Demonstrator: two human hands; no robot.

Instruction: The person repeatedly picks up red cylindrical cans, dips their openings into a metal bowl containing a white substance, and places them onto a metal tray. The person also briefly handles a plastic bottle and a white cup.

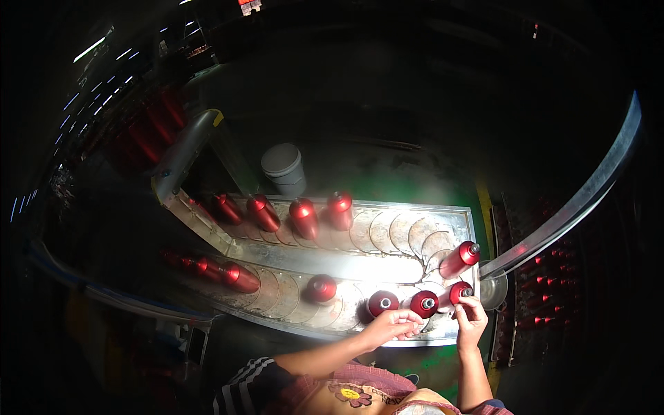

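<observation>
Red metallic bottles with narrow necks stand on a looping conveyor of overlapping plates (277, 294). At its near right end, my right hand (472, 319) is closed, its thumb and fingers at the neck of a red bottle (458, 290). To the left of it, my left hand (395, 327) has its fingers bent and drawn together, just in front of two red bottles, one nearer the middle (382, 301) and one to its right (423, 304). Whether those fingers pinch anything small does not show. Another red bottle (459, 260) stands at the conveyor's right bend.
More red bottles stand along the far lane (303, 220) and to the left on the near lane (321, 288). A raised metal divider (332, 265) separates the lanes. Behind the conveyor is a white bucket (282, 162). A curved metal rail (574, 200) rises at right, near racked red items.
</observation>
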